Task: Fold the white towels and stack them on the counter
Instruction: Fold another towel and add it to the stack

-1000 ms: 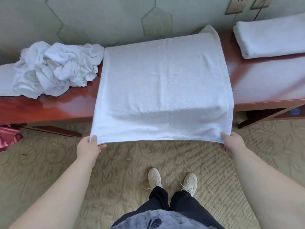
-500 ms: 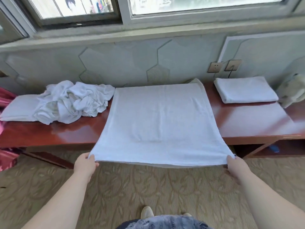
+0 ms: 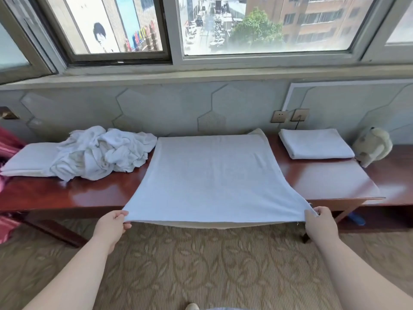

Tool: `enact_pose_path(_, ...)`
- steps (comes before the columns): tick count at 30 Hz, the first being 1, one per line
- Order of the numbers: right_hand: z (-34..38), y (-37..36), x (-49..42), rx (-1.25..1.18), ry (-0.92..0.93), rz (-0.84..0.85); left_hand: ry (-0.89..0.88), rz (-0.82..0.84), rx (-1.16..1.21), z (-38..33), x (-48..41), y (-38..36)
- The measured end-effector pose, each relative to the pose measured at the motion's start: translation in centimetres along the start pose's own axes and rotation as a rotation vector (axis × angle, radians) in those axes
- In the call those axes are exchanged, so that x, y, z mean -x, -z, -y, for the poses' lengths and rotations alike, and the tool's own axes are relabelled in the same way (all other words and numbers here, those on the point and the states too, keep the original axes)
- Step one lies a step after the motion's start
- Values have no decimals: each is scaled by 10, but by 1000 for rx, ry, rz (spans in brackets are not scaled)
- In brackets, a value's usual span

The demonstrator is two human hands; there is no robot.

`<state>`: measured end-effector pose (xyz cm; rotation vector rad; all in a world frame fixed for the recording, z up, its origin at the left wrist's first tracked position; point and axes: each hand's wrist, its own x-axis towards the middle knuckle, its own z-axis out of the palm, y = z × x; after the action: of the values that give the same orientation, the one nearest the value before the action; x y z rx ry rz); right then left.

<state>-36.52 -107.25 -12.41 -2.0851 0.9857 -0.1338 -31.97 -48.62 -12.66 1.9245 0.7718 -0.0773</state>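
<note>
Head view: A second ago the near part of the towel (image 3: 212, 175) hung down over the front edge of the counter (image 3: 89, 195). Now both hands hold that edge up, level with the counter top, so the cloth stretches flat from the wall out past the wood. The view has also tipped upward: the window (image 3: 268, 25) fills the top, and only the tip of one shoe (image 3: 192, 306) shows at the bottom.

The left hand (image 3: 110, 227) pinches the near left corner between thumb and curled fingers. The right hand (image 3: 319, 224) grips the near right corner the same way.

The coloured signs on the building outside are too blurred to read.

The far edge of the towel lies against the wall. Its left edge touches the crumpled pile of towels (image 3: 100, 153), which spills onto a flat folded cloth (image 3: 24, 159) at the counter's left end. To the right, a strip of bare wood separates it from the folded towel (image 3: 315, 143), with a soft toy (image 3: 373, 146) just beyond and two wall sockets (image 3: 279, 116) above. Carpet (image 3: 201, 265) lies open beneath the arms.
</note>
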Motion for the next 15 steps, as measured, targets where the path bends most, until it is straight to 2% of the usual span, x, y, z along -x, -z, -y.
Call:
enact_pose_path(9,-16,45,17,-50,64,87,39,-209,251,10,64,-4)
enact_pose_path(13,-21,52,20,-73,113,55,14,-213,295,7,82,3)
enact_pose_path(15,-18,52,20,-164,102,61,26,-186,336,4,87,7)
